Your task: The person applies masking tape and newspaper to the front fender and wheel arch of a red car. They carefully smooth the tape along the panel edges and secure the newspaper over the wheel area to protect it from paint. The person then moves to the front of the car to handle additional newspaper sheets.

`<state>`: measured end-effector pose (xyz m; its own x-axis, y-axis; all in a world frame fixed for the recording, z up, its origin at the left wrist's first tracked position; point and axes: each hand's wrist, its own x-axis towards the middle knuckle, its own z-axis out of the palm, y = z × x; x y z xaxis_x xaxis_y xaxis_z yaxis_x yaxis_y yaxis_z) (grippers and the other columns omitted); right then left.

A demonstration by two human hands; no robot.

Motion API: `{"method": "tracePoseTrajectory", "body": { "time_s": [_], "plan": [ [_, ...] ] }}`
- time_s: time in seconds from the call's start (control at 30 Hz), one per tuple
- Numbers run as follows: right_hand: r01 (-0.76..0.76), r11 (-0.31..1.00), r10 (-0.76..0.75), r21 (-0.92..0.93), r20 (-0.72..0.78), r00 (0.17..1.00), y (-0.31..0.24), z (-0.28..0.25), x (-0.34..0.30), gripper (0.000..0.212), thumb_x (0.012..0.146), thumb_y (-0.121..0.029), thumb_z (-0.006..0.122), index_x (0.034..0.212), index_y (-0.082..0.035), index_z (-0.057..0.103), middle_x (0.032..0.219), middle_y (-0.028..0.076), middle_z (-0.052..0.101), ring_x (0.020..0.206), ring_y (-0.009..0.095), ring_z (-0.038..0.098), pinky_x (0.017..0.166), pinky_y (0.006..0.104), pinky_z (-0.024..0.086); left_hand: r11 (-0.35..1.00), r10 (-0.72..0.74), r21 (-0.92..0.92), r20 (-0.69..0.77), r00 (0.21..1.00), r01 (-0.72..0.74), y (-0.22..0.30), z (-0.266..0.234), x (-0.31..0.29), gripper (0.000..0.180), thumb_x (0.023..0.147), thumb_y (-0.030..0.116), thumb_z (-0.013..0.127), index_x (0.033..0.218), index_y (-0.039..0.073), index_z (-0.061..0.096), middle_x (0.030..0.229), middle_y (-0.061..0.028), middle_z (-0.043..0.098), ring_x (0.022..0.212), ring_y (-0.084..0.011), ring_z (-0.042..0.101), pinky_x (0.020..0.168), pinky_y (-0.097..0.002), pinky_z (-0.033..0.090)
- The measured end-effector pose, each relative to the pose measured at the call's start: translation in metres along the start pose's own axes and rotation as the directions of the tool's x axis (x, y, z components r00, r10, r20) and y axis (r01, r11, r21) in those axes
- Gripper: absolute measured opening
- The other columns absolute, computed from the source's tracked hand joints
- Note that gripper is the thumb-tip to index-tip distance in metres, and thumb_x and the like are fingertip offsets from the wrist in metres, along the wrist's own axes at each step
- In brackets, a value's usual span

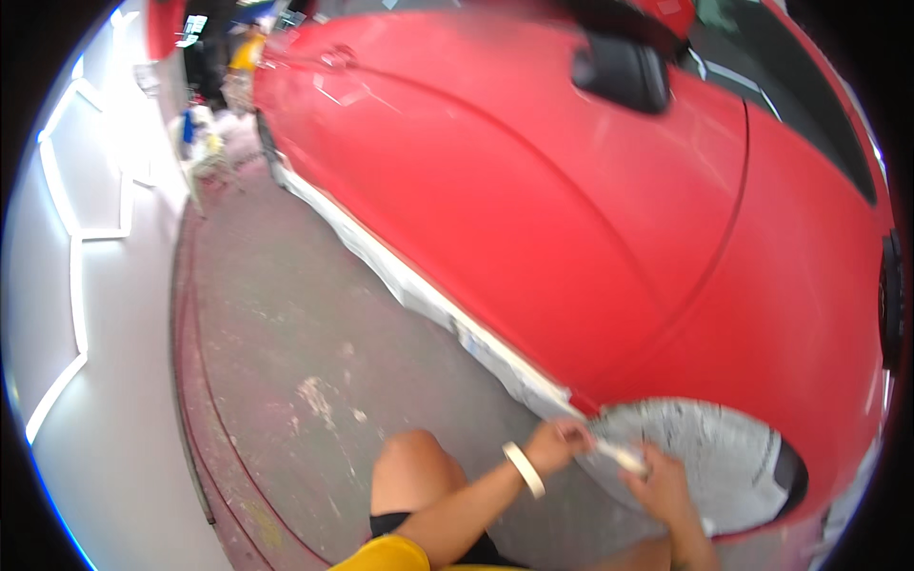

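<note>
Low by the front wheel arch of a red car point(533, 238), both my hands are close together. A short cream strip point(624, 459), which looks like masking tape, spans the gap between them. My left hand point(569, 439) has its fingers pinched at the strip's left end. My right hand point(660, 479) is closed round its other end; blur hides the exact grip. A cream ring point(524, 470) like a tape roll sits round my left wrist. Behind the hands, printed paper point(705, 452) covers the wheel opening.
Masking paper point(409, 285) runs along the car's lower sill. A black side mirror point(624, 74) juts out above. Left is a light wall point(124, 381) with glowing light strips; the grey floor point(295, 333) has pale stains. A person in yellow point(246, 57) is far back, near a cluttered stand point(205, 143).
</note>
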<state>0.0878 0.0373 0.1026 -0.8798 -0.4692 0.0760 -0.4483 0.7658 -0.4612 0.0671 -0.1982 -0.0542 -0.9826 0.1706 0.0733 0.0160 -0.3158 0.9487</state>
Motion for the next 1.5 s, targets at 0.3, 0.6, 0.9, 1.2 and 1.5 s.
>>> {"method": "tracePoseTrajectory", "body": {
  "time_s": [0.3,0.6,0.9,1.2,1.5],
  "plan": [
    [0.049,0.947,0.012,-0.317,0.187,0.982,-0.051,0.007,0.110,0.014,0.098,-0.022,0.068,0.105,-0.012,0.075,0.088,0.015,0.074,0.087,0.037,0.072,0.076,0.0509,0.053,0.814,-0.468,-0.522,-0.330,0.820,0.254,-0.049,-0.045,0.045,0.011,0.095,0.015,0.080,0.095,0.010,0.070,0.081,-0.0013,0.070,0.066,-0.0125,0.065,0.058,-0.0264,0.049],
    [0.131,0.751,0.122,-0.647,0.331,0.936,-0.055,0.067,0.167,0.015,0.095,-0.015,0.066,0.102,-0.008,0.077,0.095,0.019,0.076,0.095,0.038,0.074,0.086,0.0513,0.058,0.895,-0.357,-0.432,-0.543,0.760,0.113,-0.108,-0.061,0.091,0.009,0.097,0.011,0.076,0.098,0.006,0.069,0.081,-0.0026,0.070,0.068,-0.0122,0.065,0.059,-0.0261,0.052],
    [0.091,0.789,0.111,-0.608,0.287,0.951,-0.073,0.080,0.193,0.015,0.095,-0.014,0.067,0.102,-0.005,0.077,0.094,0.022,0.075,0.093,0.040,0.074,0.083,0.0518,0.059,0.833,-0.425,-0.551,-0.590,0.687,0.042,-0.103,-0.061,0.106,0.007,0.093,0.005,0.076,0.094,0.001,0.071,0.083,-0.0070,0.074,0.067,-0.0145,0.069,0.061,-0.0276,0.057],
    [0.184,0.701,0.001,-0.689,0.259,0.966,-0.047,0.090,0.170,0.016,0.091,-0.009,0.067,0.103,-0.004,0.076,0.097,0.021,0.073,0.088,0.038,0.076,0.077,0.0500,0.061,0.826,-0.454,-0.561,-0.614,0.645,0.047,-0.110,-0.052,0.106,0.005,0.090,0.000,0.076,0.093,0.000,0.071,0.085,-0.0089,0.075,0.071,-0.0169,0.072,0.066,-0.0275,0.059],
    [0.118,0.682,0.057,-0.721,0.214,0.975,-0.040,0.096,0.167,0.022,0.088,-0.006,0.068,0.108,-0.006,0.075,0.101,0.020,0.072,0.089,0.039,0.076,0.079,0.0514,0.061,0.838,-0.437,-0.545,-0.637,0.635,0.030,-0.102,-0.045,0.103,0.007,0.087,0.001,0.076,0.091,-0.002,0.072,0.080,-0.0101,0.074,0.070,-0.0152,0.069,0.064,-0.0276,0.055]
  ]
}}
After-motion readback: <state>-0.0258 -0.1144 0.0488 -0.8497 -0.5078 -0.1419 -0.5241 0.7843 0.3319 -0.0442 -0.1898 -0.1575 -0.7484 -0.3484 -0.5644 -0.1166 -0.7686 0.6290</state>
